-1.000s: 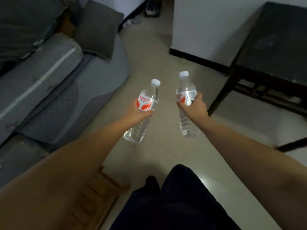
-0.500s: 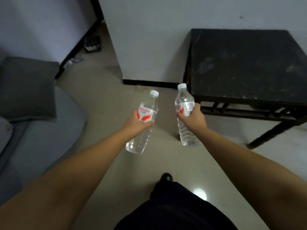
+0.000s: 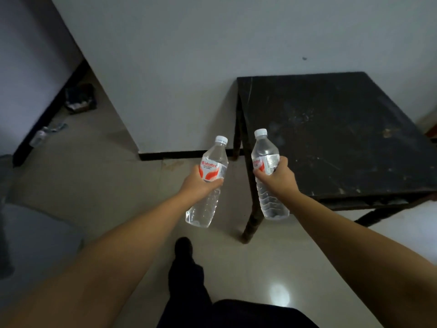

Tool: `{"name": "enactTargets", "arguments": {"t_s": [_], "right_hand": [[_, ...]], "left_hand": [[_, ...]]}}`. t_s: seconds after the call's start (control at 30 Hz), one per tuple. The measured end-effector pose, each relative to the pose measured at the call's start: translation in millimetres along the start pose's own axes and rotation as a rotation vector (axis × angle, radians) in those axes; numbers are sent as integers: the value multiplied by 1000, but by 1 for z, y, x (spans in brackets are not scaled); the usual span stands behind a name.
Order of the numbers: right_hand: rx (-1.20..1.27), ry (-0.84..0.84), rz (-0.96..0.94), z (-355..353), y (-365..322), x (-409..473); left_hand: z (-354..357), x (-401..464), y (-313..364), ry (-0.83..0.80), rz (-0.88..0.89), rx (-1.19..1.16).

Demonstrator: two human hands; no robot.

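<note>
I carry two clear plastic water bottles with white caps and red-and-white labels. My left hand [image 3: 197, 183] grips the left bottle [image 3: 209, 183] around its middle, cap tilted up and to the right. My right hand [image 3: 277, 177] grips the right bottle [image 3: 267, 171] around its label, held nearly upright. The right bottle hangs over the near left corner of a black square table [image 3: 335, 138]. The left bottle is over the floor, left of that corner.
The black table stands against a white wall [image 3: 189, 67], its near left leg [image 3: 251, 221] just ahead of my feet. A grey sofa edge [image 3: 28, 237] lies at the lower left. Clutter [image 3: 80, 100] sits down a passage at the far left. Pale tiled floor [image 3: 106, 174] spreads between.
The view has swung right and closer to the table, and the sofa has slid out to the left edge. Both hands keep the same grip on the bottles.
</note>
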State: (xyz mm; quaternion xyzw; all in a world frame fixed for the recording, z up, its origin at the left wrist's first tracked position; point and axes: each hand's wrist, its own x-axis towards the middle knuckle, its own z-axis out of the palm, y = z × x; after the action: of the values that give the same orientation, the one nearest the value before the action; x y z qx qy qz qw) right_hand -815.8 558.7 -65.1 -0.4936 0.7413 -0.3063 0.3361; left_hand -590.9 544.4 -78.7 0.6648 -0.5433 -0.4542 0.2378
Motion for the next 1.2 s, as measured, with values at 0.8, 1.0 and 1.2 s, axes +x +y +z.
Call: {"name": "enactTargets", "arguments": {"t_s": [0.8, 1.0, 1.2], "right_hand": [[205, 407, 288, 33, -94, 256], [288, 487, 323, -5, -73, 332], [333, 553, 340, -65, -63, 385]], "left_hand": [[-46, 356, 155, -396, 267, 200], [0, 427, 210, -469, 316, 330], [58, 479, 278, -494, 307, 292]]}}
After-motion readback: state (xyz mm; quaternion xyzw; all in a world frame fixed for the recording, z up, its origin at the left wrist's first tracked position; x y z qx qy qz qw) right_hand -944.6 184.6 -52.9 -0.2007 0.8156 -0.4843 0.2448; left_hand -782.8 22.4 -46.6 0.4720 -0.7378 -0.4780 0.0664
